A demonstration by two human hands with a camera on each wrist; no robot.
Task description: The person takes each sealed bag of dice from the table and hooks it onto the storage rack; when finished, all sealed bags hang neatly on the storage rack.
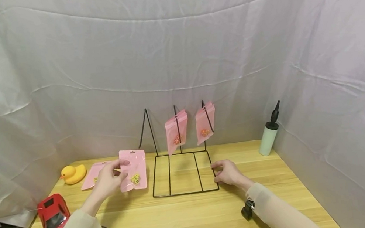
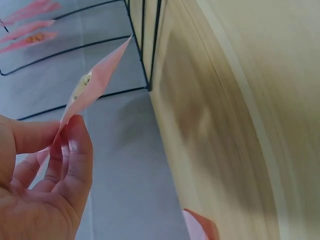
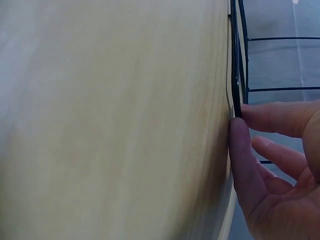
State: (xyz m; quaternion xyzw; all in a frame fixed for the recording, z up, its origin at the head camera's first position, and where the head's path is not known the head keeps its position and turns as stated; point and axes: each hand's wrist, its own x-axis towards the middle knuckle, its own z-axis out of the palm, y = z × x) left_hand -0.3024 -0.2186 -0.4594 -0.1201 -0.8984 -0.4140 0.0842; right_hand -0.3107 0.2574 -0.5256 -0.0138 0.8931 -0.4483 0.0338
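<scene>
My left hand (image 1: pixel 109 179) pinches a pink zip pouch (image 1: pixel 138 162) by its side between thumb and fingers. Yellow dice show through its front, and it is held up left of the black wire display rack (image 1: pixel 187 193). In the left wrist view the pouch (image 2: pixel 100 77) appears nearly edge-on. Two more pink pouches, one on the middle prong (image 1: pixel 171 132) and one on the right prong (image 1: pixel 201 123), hang with orange-red dice inside. The left prong (image 1: pixel 142 127) bears nothing. My right hand (image 1: pixel 227 172) grips the right side wire of the rack's base, thumb and finger (image 3: pixel 272 117) meeting at it.
Another pink pouch (image 1: pixel 92 174) lies flat behind my left hand. A yellow rubber duck (image 1: pixel 74 174) and a red toy car (image 1: pixel 53 216) are at the left. A mint-green hand pump (image 1: pixel 268 140) stands at the back right. Grey cloth (image 1: pixel 176 55) encloses the wooden table (image 1: pixel 167 223).
</scene>
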